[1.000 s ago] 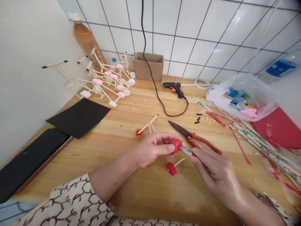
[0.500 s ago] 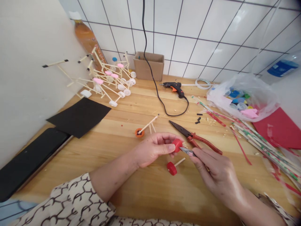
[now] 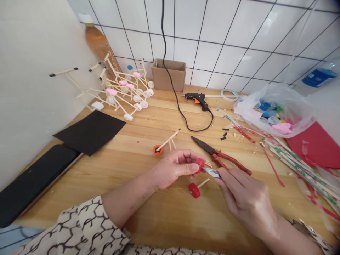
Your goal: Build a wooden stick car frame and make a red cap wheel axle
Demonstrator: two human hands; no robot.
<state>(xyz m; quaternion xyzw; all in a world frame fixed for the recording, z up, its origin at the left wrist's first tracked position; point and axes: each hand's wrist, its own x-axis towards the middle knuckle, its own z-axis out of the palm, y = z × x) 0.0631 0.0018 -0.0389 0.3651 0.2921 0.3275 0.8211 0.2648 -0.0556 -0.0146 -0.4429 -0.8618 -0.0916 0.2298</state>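
A red bottle cap is pinched between the thumb and fingers of my left hand. My right hand grips a small knife, its blade tip against the cap's right side. Just below lies another red cap with a thin stick standing out of it. Behind my left hand is an orange cap joined to a small stick frame. Pliers with red handles lie beyond my right hand.
A glue gun with a black cord lies near a cardboard box. Stick models, black paper and a black phone-like object are left; a bag of caps and straw-wrapped sticks are right.
The red cap in my left hand has turned slightly, showing less of its face. The knife has shifted a little, with more of its blade visible.
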